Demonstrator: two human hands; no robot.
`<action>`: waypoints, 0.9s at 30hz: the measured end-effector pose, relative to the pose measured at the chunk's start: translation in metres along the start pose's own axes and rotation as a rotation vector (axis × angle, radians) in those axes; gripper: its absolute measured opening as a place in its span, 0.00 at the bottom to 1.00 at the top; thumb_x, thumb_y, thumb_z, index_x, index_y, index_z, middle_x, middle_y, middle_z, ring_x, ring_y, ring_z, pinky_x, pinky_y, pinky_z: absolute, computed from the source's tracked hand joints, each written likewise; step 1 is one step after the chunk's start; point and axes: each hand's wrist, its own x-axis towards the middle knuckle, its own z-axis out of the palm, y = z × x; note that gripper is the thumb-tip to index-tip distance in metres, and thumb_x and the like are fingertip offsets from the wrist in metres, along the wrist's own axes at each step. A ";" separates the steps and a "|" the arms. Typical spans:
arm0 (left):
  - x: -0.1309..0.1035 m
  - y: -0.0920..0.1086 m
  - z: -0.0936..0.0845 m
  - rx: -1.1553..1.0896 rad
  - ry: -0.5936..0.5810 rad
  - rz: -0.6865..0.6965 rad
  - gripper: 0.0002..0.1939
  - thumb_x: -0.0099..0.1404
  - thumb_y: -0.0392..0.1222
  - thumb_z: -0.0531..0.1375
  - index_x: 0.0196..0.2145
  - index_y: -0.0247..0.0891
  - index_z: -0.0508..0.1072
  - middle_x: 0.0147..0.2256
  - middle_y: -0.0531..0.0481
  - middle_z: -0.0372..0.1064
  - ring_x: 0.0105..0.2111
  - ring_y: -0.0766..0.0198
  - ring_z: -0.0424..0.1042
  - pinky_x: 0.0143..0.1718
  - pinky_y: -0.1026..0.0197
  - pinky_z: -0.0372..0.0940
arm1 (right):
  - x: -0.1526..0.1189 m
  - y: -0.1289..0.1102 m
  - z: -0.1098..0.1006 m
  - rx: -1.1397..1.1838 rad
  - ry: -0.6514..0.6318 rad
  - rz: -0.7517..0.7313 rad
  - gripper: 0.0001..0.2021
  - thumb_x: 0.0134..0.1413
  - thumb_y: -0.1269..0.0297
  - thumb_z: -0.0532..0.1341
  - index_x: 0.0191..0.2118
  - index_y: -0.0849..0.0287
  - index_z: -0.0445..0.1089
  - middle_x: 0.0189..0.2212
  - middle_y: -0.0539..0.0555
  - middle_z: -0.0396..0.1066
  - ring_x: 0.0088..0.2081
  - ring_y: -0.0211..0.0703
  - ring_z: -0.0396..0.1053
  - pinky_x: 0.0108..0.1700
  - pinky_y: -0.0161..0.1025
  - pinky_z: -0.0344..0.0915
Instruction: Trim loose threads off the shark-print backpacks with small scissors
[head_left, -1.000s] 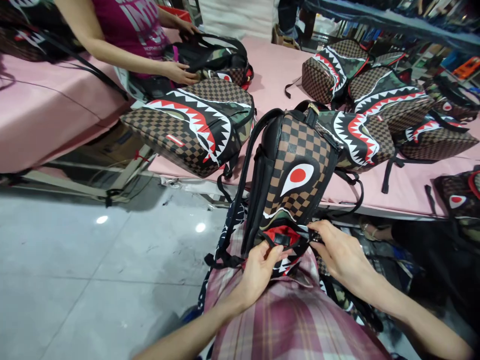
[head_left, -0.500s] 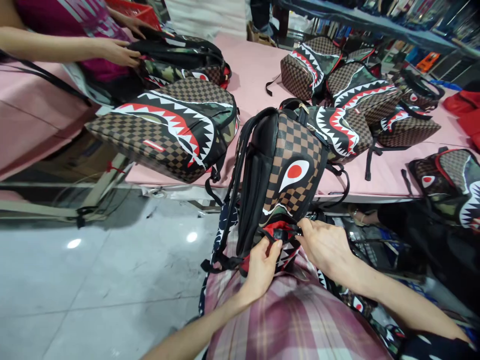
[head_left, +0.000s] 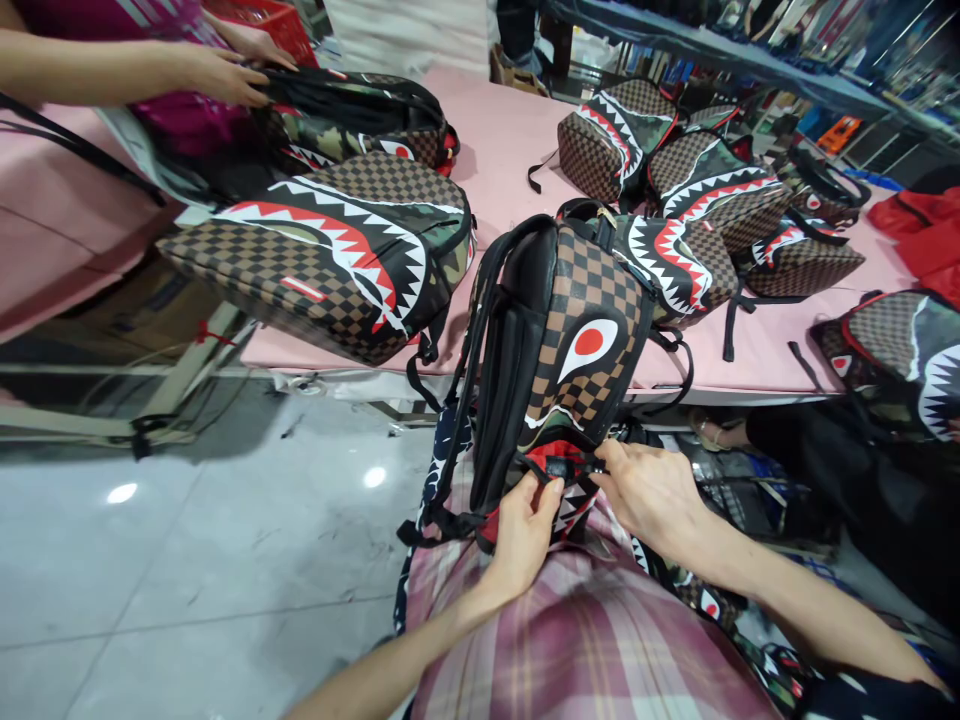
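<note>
A checkered brown-and-black backpack with a red-and-white eye patch stands tilted against my lap at the table's edge. Low on its side, the red-lined pocket gapes. My left hand is closed, thumb and fingers pinching the near rim of that pocket. On the pocket's right, my right hand is also closed; a small dark, shiny piece shows at its fingertips, too small to name. Black shoulder straps hang along the backpack's left side.
The pink-topped table bears several similar bags, including a shark-mouth backpack at left and another at back right. At upper left, a co-worker's hand touches a bag. Red cloth lies at far right.
My hands stay at the pocket with almost no movement. The co-worker's hands have shifted slightly up and left over their bag. The view has turned a little.
</note>
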 end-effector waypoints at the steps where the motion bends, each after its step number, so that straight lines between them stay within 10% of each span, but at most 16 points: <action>1: 0.000 0.000 0.000 -0.003 0.002 -0.002 0.13 0.57 0.45 0.58 0.35 0.34 0.74 0.35 0.47 0.74 0.38 0.59 0.69 0.42 0.62 0.61 | 0.000 -0.001 0.001 -0.002 0.005 -0.002 0.07 0.56 0.63 0.53 0.37 0.60 0.64 0.28 0.56 0.74 0.31 0.46 0.73 0.22 0.34 0.51; 16: 0.000 -0.018 0.001 -0.052 -0.014 -0.014 0.18 0.57 0.50 0.58 0.40 0.34 0.72 0.39 0.45 0.73 0.40 0.57 0.70 0.44 0.60 0.63 | 0.000 0.014 0.028 0.413 0.176 0.122 0.11 0.57 0.60 0.52 0.42 0.56 0.67 0.31 0.51 0.75 0.31 0.41 0.73 0.31 0.34 0.58; 27: 0.000 -0.018 0.004 -0.016 -0.050 0.005 0.17 0.60 0.49 0.57 0.42 0.34 0.71 0.41 0.45 0.72 0.43 0.57 0.70 0.47 0.57 0.62 | 0.009 0.010 -0.001 0.112 0.022 -0.064 0.07 0.54 0.65 0.54 0.33 0.58 0.68 0.28 0.54 0.74 0.29 0.42 0.71 0.25 0.33 0.53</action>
